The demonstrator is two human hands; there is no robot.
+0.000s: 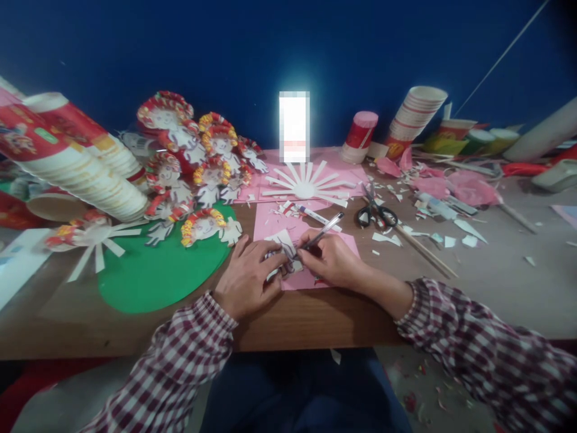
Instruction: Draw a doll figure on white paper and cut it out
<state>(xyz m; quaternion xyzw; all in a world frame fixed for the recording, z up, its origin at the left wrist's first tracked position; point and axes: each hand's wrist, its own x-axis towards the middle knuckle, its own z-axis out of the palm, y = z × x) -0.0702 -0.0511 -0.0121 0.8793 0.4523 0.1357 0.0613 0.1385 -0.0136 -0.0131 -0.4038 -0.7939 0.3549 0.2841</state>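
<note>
My right hand is closed around a pen, its tip down at a small white paper piece with dark drawn lines. Across from it, my left hand lies on the near left part of that piece, fingers stretched out and slightly bent. Beneath both hands is pink paper on the brown table. Just beyond the hands lie a capped marker and a white fringed paper cutout with strips spread like rays. My fingers partly cover the drawn piece.
Black scissors and a wooden stick lie to the right among paper scraps. On the left are a green paper sheet, several decorated paper figures and stacked paper cups. More cups stand at the back right.
</note>
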